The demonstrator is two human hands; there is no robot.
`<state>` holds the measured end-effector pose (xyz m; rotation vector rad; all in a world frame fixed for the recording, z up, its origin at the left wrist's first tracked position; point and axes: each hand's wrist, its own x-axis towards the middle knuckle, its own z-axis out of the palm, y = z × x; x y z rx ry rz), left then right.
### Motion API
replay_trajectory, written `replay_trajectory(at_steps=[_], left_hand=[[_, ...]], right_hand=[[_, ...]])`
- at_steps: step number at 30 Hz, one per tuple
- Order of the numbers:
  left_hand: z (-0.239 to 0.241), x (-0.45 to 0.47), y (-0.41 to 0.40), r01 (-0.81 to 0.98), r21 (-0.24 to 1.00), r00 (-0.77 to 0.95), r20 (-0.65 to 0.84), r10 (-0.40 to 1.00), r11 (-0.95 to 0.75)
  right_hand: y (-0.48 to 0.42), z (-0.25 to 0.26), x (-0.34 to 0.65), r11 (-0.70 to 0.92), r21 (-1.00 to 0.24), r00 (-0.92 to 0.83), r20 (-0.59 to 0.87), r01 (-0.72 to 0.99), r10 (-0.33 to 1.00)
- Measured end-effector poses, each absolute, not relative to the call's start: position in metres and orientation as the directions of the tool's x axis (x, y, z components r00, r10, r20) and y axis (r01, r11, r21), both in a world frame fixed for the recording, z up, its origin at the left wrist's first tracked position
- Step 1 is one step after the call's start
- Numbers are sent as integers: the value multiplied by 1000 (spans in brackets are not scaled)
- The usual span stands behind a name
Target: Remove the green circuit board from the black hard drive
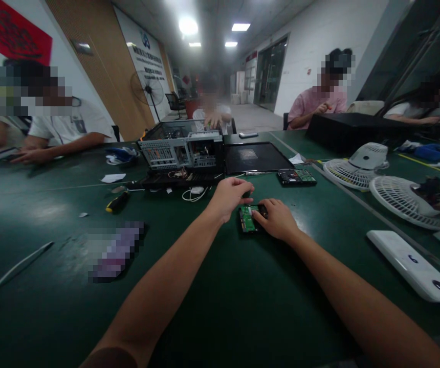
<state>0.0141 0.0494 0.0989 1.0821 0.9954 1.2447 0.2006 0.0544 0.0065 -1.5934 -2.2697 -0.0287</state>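
Here, well left of the L hand [229,197], a screwdriver [117,202] lies on the worktop [204,296], w/ an open PC case [183,151] beyond it. L hand's fingers curl over the hard drive's [247,219] far end; can't tell if they grip. R hand [277,220] rests unclenched on its right half. Fan [400,202] sits well right.
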Motion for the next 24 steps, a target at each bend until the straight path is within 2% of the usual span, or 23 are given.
replay_trajectory(at_steps=[7, 17, 24], left_hand=[[97, 13, 49, -175, 983, 77, 71, 995, -57], [107, 16, 44, -415, 903, 177, -38, 983, 110], [99, 14, 53, -521, 844, 190, -32, 981, 128]], right_hand=[[55, 5, 200, 367, -188, -297, 317, 911, 901], [54, 5, 202, 363, -184, -294, 318, 913, 901], [54, 6, 202, 358, -185, -290, 314, 915, 904]])
